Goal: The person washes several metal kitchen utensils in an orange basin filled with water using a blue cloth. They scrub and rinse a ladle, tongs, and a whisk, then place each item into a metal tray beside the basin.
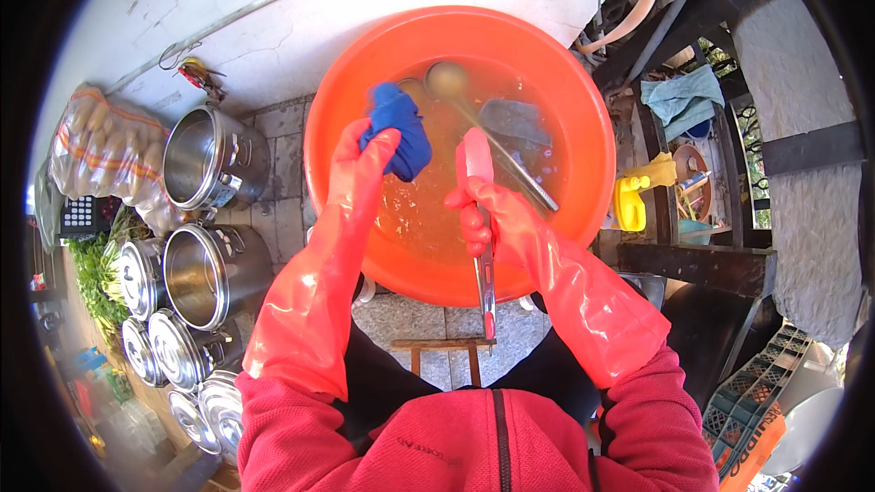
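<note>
Before me a large orange plastic basin (pixel 348 246) holds cloudy water. My left hand (pixel 362 157), in a long red rubber glove, grips a bunched blue cloth (pixel 405 133) over the basin's left part. My right hand (pixel 495 219), gloved alike, is closed around a metal utensil handle (pixel 485 280) pointing down towards me. A pale pink part sticks up above this fist; I cannot tell whether it is a glove finger or the utensil. A metal ladle (pixel 509 167) lies in the water, beside a greyish submerged cloth or pad (pixel 516 121). Another round piece is partly hidden behind the blue cloth.
Stainless steel pots (pixel 217 277) and lidded pots (pixel 179 348) line the left, near bagged produce (pixel 102 143) and leafy greens (pixel 96 287). A yellow bottle (pixel 630 203) stands right of the basin. A small wooden stool (pixel 444 344) is between my legs. Plastic crates (pixel 755 383) sit lower right.
</note>
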The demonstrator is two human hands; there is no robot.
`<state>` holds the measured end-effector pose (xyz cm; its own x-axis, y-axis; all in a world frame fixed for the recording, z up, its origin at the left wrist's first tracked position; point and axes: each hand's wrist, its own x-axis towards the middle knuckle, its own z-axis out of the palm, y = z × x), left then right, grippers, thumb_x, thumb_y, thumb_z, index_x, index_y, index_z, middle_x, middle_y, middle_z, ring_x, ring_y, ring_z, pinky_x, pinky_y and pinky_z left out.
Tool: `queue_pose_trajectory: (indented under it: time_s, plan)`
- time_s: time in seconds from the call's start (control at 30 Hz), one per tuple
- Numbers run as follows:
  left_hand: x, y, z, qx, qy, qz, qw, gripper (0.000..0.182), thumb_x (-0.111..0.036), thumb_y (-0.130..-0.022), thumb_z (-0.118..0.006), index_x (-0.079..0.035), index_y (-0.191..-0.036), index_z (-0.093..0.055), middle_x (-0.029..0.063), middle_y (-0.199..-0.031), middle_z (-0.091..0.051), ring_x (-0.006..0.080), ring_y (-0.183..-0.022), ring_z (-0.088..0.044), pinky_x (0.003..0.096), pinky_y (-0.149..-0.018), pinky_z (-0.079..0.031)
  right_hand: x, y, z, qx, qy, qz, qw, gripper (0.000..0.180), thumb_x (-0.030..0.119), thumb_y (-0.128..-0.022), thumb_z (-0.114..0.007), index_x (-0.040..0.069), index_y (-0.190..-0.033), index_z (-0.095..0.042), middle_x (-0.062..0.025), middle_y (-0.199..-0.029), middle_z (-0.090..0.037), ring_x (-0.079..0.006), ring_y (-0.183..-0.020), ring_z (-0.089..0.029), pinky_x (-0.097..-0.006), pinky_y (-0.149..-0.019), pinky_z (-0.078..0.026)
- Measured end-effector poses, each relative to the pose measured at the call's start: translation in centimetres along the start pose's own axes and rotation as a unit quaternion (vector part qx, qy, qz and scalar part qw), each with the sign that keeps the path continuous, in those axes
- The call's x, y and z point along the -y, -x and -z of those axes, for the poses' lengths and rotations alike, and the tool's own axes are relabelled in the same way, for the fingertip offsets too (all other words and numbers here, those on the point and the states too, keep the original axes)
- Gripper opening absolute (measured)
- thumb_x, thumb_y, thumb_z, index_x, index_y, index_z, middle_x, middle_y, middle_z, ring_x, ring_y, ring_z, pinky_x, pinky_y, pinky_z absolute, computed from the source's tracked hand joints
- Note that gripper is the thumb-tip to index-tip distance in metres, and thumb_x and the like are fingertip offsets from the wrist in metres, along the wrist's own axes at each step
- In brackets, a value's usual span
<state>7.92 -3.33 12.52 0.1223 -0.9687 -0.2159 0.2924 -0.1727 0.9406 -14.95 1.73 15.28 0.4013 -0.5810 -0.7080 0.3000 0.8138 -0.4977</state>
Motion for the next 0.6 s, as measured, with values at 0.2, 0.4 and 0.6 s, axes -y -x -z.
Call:
queue_pose_trajectory:
  time_s: [0.2, 0.4, 0.6]
  plan:
    - [3.4, 2.4, -1.1, 0.093, -0.177, 0.061, 0.978, 0.045, -0.014, -0.095, -0.076, 0.001, -0.134, -0.06, 0.0044, -0.111, -0.069, 0.0127, -0.104, -0.064, 0.0312, -0.095, -0.051, -0.8, -0.6, -0.8, 0.063, -0.008, -0.031, 0.997, 0.04, 0.044, -0.108, -0.054, 0.004, -0.112, -0.061, 0.0017, -0.068, -0.039, -0.0139, -0.058, -0.037, -0.0342, -0.059, -0.036]
    - [4.6, 2.6, -1.3, 0.251, -0.145, 0.027, 0.957, 0.033, -0.005, -0.096, -0.069, 0.001, -0.128, -0.063, 0.0062, -0.105, -0.07, 0.0157, -0.096, -0.066, 0.0339, -0.089, -0.054, -1.4, -0.1, -0.9, 0.09, -0.001, -0.04, 0.995, 0.04, 0.045, -0.107, -0.055, 0.006, -0.113, -0.061, 0.0023, -0.067, -0.038, -0.0133, -0.059, -0.034, -0.0338, -0.058, -0.035]
    - [4.7, 2.8, -2.0, 0.196, -0.178, 0.026, 0.964, 0.026, -0.001, -0.087, -0.069, 0.001, -0.112, -0.067, 0.0125, -0.102, -0.071, 0.0252, -0.094, -0.068, 0.0381, -0.085, -0.053, -2.2, 0.7, -1.5, 0.096, -0.012, -0.067, 0.993, 0.041, 0.045, -0.108, -0.055, 0.005, -0.114, -0.062, 0.0022, -0.067, -0.038, -0.0121, -0.058, -0.035, -0.0328, -0.058, -0.034]
